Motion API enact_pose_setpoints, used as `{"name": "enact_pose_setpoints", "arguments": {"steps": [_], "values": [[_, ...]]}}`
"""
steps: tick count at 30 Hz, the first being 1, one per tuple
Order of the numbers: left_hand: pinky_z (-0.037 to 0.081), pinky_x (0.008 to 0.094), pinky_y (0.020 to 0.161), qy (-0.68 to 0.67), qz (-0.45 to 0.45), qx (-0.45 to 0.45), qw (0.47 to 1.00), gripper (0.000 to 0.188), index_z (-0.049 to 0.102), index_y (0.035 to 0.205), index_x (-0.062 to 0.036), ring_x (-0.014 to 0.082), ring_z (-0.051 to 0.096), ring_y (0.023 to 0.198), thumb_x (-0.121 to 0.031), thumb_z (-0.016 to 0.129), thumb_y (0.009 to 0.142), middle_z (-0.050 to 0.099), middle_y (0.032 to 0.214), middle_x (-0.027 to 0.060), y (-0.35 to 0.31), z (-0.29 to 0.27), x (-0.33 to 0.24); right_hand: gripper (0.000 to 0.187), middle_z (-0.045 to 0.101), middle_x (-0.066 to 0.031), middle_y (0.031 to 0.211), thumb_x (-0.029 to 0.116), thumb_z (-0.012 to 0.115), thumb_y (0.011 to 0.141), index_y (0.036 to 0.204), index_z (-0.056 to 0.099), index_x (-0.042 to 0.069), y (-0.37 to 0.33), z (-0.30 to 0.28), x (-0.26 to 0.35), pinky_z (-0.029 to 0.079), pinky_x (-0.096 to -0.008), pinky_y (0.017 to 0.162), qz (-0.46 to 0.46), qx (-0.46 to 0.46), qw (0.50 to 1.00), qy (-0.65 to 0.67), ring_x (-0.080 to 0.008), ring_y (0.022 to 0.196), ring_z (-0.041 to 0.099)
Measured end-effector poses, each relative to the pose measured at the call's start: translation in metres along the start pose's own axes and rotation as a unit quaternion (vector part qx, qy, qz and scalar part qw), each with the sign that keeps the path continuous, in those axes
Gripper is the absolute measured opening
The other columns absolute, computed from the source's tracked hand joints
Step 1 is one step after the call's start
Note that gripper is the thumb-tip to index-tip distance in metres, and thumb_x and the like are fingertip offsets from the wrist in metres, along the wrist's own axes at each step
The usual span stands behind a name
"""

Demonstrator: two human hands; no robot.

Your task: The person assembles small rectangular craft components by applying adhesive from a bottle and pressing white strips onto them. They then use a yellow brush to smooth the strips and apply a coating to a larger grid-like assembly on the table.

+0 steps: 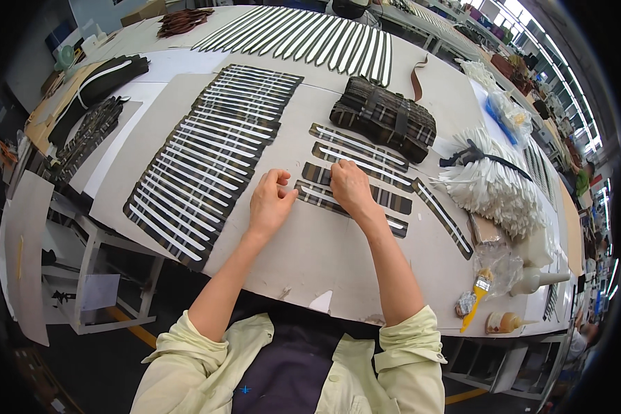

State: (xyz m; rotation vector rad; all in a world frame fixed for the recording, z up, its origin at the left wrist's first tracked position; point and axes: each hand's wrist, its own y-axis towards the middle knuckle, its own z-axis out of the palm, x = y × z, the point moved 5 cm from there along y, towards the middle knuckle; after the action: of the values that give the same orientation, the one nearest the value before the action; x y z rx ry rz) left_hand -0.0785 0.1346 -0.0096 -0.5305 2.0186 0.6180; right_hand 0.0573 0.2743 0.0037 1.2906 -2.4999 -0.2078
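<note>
My right hand (352, 188) is closed, its fingertips down against a bare plaid fabric strip (392, 201) and covering its middle. Whether it pinches anything small is hidden. My left hand (272, 201) has curled fingers, thumb near forefinger, held beside the left end of a plaid strip with a white strip along it (313, 196). Anything between those fingers is too small to make out. Beyond my right hand lie two more plaid strips with white centres, the nearer one (386, 174) and the farther one (359, 142). Another such strip (443, 218) slants at the right.
Rows of plaid strips with white centres (207, 159) cover the left of the table. A bundle of dark plaid strips (383, 117) lies ahead, before white pointed strips (310, 41). On the right are a white strip bundle (493, 183), a yellow-handled brush (477, 297) and squeeze bottles (535, 280).
</note>
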Motion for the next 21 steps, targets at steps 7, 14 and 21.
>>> {"name": "enact_pose_setpoints", "arguments": {"steps": [7,14,21], "values": [[0.054,0.031,0.075,-0.031,0.021,-0.03,0.999,0.019,0.066,0.104,-0.0004,0.0179,0.067,0.081,-0.01,0.07,0.088,0.069,0.097,0.0088,0.003,-0.012,-0.011,0.008,0.066,-0.0159,0.084,0.006,0.064,0.083,0.084,0.062,-0.002,-0.004,-0.011,-0.03,0.052,-0.0374,0.075,0.119,-0.03,0.96,0.252,-0.0294,0.081,0.064],[0.053,0.0278,0.085,-0.235,-0.047,0.156,0.958,0.022,0.068,0.106,0.0011,0.0147,0.068,0.093,-0.017,0.07,0.093,0.071,0.099,0.0082,0.008,0.031,-0.077,0.038,0.066,-0.0231,0.123,0.022,0.057,0.094,0.116,0.061,-0.008,-0.055,-0.125,-0.1,0.049,-0.037,0.103,0.057,-0.243,0.621,0.743,-0.03,0.112,0.066],[0.052,0.0283,0.089,-0.354,-0.026,0.288,0.889,0.029,0.064,0.116,-0.0002,0.0154,0.068,0.099,-0.017,0.07,0.093,0.071,0.104,0.0099,-0.026,0.041,-0.186,0.024,0.056,-0.0109,0.104,0.016,0.055,0.096,0.109,0.054,-0.003,-0.134,-0.243,-0.062,0.048,-0.045,0.097,-0.092,-0.261,0.642,0.715,-0.0221,0.093,0.061]]}}
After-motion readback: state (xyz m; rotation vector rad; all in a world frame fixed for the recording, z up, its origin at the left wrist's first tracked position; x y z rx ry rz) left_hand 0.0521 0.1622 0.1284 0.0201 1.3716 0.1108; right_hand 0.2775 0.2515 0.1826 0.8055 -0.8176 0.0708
